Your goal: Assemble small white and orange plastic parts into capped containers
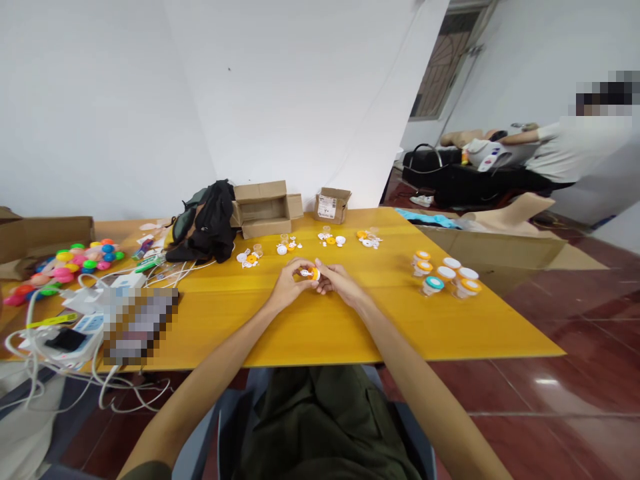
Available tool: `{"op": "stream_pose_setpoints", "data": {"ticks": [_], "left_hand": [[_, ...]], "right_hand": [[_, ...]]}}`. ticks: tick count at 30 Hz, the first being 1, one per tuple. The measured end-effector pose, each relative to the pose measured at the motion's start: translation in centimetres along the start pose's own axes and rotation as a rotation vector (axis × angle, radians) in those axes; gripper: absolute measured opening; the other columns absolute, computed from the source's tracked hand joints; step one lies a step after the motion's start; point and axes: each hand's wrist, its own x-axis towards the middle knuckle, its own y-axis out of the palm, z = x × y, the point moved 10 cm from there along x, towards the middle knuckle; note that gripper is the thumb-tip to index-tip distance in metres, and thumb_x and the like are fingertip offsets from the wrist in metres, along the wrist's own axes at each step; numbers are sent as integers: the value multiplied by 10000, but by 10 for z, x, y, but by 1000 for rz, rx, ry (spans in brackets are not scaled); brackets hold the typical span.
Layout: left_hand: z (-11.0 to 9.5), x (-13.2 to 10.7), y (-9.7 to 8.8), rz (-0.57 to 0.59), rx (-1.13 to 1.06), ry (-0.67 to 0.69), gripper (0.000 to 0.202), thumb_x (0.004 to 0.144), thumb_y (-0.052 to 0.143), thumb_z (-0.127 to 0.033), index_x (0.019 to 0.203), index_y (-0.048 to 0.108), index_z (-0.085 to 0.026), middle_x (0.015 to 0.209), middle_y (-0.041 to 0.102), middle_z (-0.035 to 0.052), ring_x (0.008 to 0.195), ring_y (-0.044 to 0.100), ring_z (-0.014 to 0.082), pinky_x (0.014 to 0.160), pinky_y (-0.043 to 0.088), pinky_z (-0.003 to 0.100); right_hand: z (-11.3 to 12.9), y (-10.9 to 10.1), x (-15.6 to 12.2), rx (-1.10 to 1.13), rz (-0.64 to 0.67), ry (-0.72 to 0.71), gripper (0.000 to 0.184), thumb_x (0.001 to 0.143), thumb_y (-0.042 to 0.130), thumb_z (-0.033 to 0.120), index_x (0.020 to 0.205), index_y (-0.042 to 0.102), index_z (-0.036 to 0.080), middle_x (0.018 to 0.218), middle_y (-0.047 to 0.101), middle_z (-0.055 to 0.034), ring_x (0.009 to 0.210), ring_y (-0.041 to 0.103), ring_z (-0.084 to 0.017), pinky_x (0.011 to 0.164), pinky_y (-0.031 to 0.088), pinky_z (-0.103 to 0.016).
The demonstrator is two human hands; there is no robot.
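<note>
My left hand point(290, 285) and my right hand point(339, 280) meet over the middle of the table. Between their fingertips is a small orange-and-white lid point(315, 274), and both hands are closed on it. A little white piece point(305, 273) shows at the left hand's fingers; how it joins the lid is too small to tell. Beyond the hands lie groups of loose parts: an orange ring point(251, 259) among white pieces, a white cap point(282, 249), another white cap point(341, 240) and an orange part point(361, 235). Small clear cups stand among them.
Several lidded clear cups point(446, 273) stand at right. An open cardboard box point(265, 208), a smaller box point(333, 205) and a black bag point(205, 227) line the back. Cables, a power strip point(90, 333) and colourful balls point(75, 263) crowd the left. A person point(565, 150) sits far right.
</note>
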Motion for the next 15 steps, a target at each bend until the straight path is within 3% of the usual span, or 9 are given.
{"op": "stream_pose_setpoints", "data": {"ticks": [6,11,15], "left_hand": [[-6,-1,-5,-32,126,48,308,673,742,-147,965,675,-220,988,685,25,943,605,195,841,465,312],[-16,-3,-11,-67,279,145,434,685,753,-164,1091,624,-248,1080,655,42,1081,548,235,924,431,352],[-19,-2,-19,-102,419,163,539,667,780,-184,1167,597,-266,1233,582,72,1186,477,282,1007,379,404]], "right_hand": [[-1,1,2,62,5,-2,388,775,713,528,662,645,163,593,693,-52,513,633,-111,493,515,-180],[-1,3,3,114,44,-30,367,669,808,502,723,655,173,640,704,-38,576,654,-117,573,540,-202],[2,-6,5,121,-14,-75,352,639,823,494,738,666,196,704,713,-32,633,668,-132,592,537,-215]]}}
